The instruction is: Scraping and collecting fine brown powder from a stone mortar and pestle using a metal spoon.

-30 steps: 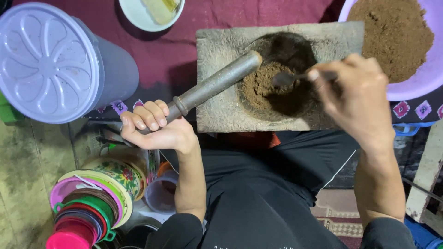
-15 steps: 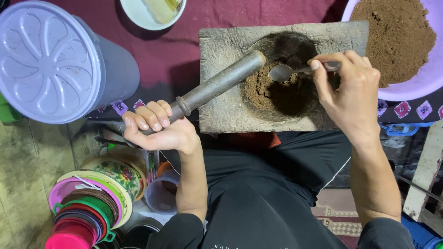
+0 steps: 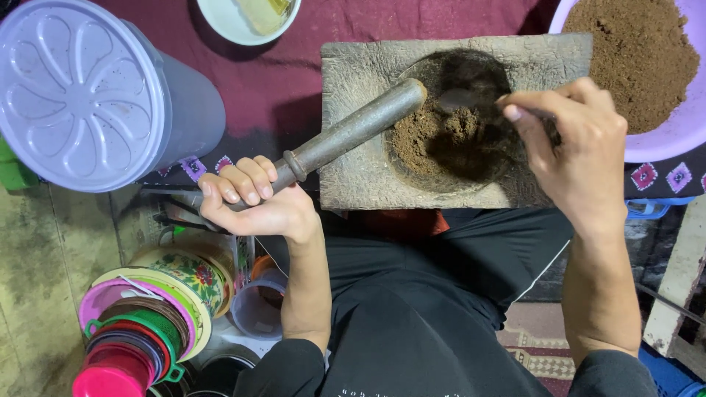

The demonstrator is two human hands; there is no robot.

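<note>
Gripping the pestle handle, the left hand leans it into the stone mortar, while the right hand pinches a spoon over the brown powder inside.

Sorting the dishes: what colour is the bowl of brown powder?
Light purple bowl, seen in the head view.

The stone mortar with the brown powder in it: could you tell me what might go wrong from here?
The right hand digs a spoon into brown powder in the grey stone mortar; a scoop might spill onto the maroon cloth. The long grey pestle, leaning on the rim in the left hand, could slip.
</note>
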